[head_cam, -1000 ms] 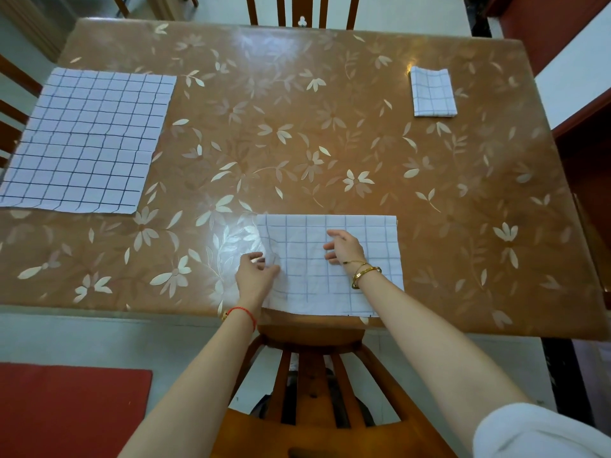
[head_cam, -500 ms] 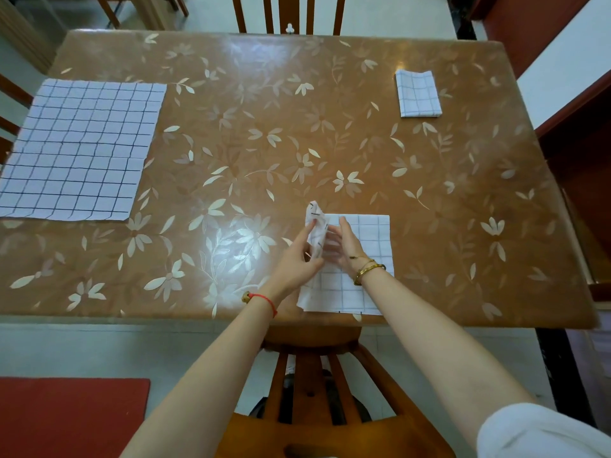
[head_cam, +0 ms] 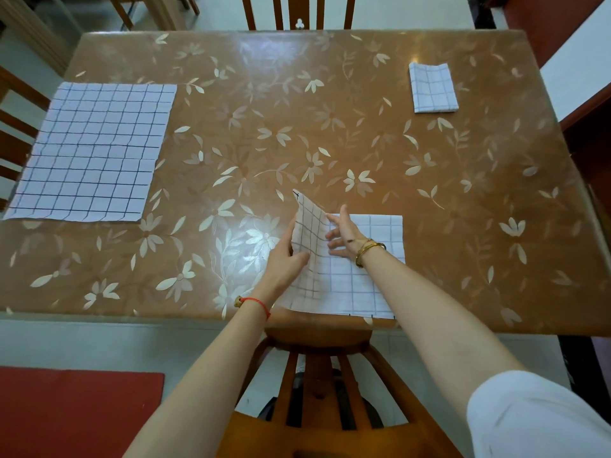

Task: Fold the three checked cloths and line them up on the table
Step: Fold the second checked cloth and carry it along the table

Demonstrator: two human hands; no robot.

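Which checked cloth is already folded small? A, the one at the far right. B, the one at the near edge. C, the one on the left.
A: the small folded white checked cloth lies far right on the brown flowered table; the left checked cloth lies spread flat, and the near checked cloth is mid-fold, its flap raised in the left hand.

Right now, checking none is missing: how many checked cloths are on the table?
3: a flat cloth at the left, a folded cloth far right, a third cloth at the near edge, half lifted by the left hand. None seems hidden.
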